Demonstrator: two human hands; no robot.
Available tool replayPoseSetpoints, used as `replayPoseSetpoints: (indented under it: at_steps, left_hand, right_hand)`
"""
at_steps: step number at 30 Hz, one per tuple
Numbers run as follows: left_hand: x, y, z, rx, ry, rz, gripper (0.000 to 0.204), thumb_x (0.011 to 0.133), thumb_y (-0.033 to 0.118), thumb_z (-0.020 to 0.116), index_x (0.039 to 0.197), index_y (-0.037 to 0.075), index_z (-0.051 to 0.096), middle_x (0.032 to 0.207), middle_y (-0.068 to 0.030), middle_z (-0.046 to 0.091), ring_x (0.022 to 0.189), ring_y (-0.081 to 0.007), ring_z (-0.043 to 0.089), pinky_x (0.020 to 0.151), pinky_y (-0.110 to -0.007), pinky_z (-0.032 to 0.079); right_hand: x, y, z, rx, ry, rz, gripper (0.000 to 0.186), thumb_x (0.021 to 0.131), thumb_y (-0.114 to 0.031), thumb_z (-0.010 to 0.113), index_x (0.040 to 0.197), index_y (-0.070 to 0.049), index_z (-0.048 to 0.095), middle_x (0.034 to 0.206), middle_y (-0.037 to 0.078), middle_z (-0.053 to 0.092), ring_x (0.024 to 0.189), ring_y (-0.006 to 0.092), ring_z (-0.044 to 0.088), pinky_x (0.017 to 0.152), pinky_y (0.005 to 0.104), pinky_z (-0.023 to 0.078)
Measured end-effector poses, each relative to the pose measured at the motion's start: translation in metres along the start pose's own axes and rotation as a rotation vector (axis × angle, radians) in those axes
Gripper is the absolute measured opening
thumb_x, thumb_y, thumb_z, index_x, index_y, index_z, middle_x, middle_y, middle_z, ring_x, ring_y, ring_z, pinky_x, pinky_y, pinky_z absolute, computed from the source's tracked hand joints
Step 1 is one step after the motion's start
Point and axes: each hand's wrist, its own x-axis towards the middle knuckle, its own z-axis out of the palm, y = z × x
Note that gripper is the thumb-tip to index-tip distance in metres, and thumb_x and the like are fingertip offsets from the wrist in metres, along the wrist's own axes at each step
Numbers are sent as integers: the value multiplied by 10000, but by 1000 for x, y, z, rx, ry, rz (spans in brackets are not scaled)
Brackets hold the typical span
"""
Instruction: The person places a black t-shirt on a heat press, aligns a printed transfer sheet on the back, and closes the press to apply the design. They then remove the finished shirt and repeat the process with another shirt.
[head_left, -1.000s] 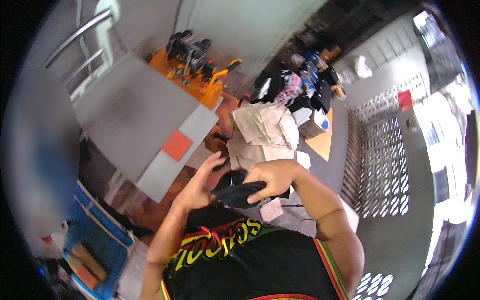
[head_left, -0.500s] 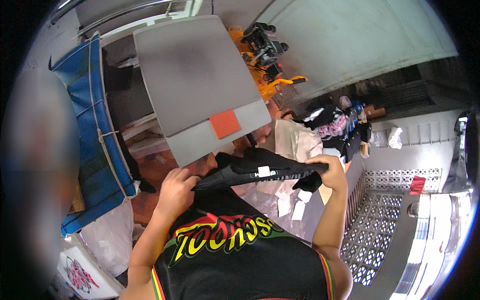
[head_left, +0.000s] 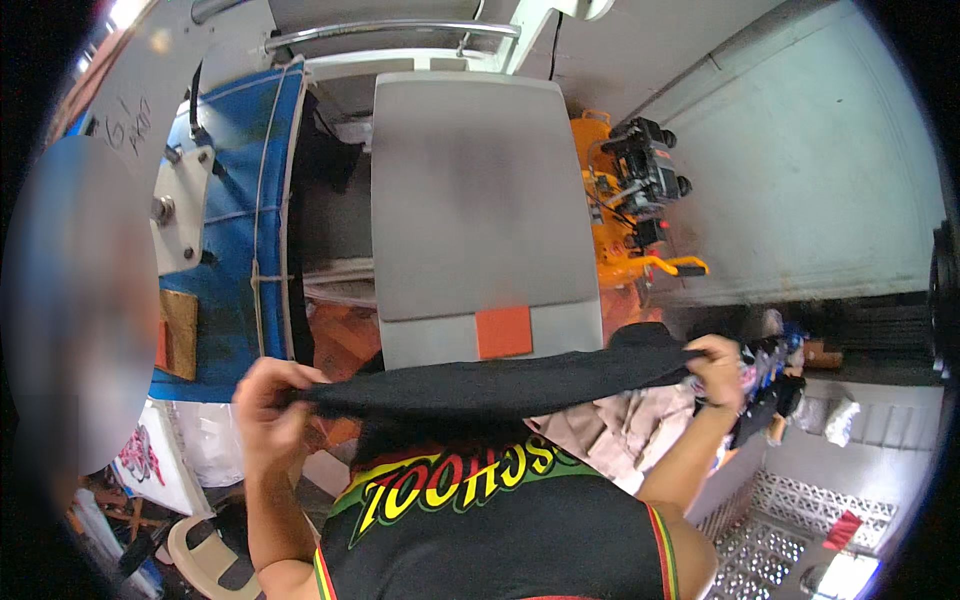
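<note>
left hand (head_left: pixel 272 402), right hand (head_left: pixel 719 372), black cloth (head_left: pixel 490 388) between

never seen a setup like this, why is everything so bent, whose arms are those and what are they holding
No machine is doing the handling here: the arms belong to the person wearing the camera. It is a wide fisheye worn on the head, looking down, so straight edges curve toward the rim. The left hand and right hand hold a black cloth stretched between them, in front of the wearer's dark top. Beyond it is a flat grey surface, with an orange-red square lying on the paler strip at its near end. An orange machine stands to its right.
</note>
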Motion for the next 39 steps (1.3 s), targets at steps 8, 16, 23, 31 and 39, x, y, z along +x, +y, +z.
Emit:
replayPoseSetpoints:
  at_steps: [8, 16, 23, 31, 39]
  left_hand:
    - [237, 42, 16, 615, 391, 270, 205, 881, 95, 623, 1040, -26, 666, 919, -93, 681, 877, -157, 625, 826, -287, 489]
    - [420, -129, 63, 1010, 419, -271, 278, 787, 232, 652, 1025, 161, 775, 1068, -150, 721, 1031, -349, 674, 920, -427, 527]
    - [457, -153, 66, 182, 572, -447, 302, 831, 65, 610, 1112, -7, 696, 929, -214, 725, 803, -288, 739, 649, -393, 615]
    - [435, -173, 145, 764, 160, 378, 385, 850, 103, 675, 1224, 28, 622, 1200, -132, 680, 1147, -327, 625, 999, -498, 456]
    - [403, -159, 218, 1134, -54, 439, 426, 986, 301, 520, 1388, 164, 553, 1487, -67, 482, 1399, -357, 395, 1139, -593, 285]
  right_hand:
    - [285, -148, -22, -319, 50, -448, 289, 878, -188, 666, 1037, 54, 669, 976, 158, 713, 911, 229, 655, 861, 362, 496]
    - [493, -87, 118, -633, 174, -76, 335, 842, -251, 605, 1148, -184, 723, 1135, 137, 704, 1061, 320, 664, 928, 434, 520]
    - [534, -61, 148, 257, 201, 64, 307, 836, -209, 621, 1035, 6, 712, 816, 117, 710, 515, 183, 651, 483, 273, 536]
    - [460, -100, 214, -442, 160, -626, 458, 899, -330, 633, 1249, -36, 616, 1305, 199, 606, 1223, 376, 558, 1044, 488, 433]
    - [417, -101, 289, -560, 152, -757, 488, 965, -355, 479, 1401, -144, 543, 1498, 77, 474, 1422, 301, 371, 1163, 631, 185]
